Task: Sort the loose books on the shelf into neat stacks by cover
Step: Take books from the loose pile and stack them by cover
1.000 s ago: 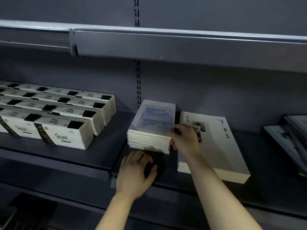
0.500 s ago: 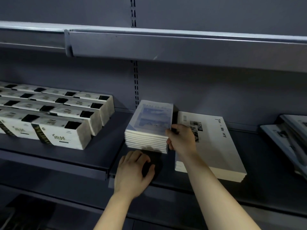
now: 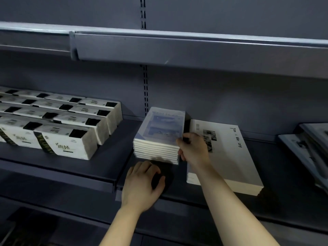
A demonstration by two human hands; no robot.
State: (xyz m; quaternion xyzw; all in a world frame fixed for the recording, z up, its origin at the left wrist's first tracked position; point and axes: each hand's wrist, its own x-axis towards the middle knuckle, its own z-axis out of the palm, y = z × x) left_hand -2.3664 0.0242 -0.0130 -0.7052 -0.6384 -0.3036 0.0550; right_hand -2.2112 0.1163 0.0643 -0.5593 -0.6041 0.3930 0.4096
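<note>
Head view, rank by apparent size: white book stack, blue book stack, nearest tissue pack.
1. white stack: clearly largest.
2-3. blue stack and tissue pack: look about alike. The right hand covers a corner of the blue stack, so I won't rank them.

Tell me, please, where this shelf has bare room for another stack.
Bare shelf: between white packs and blue-cover stack; between white-cover stack and grey books. Crowded: the right hand fills the gap between the stacks, the left hand lies before the blue-cover stack.
</note>
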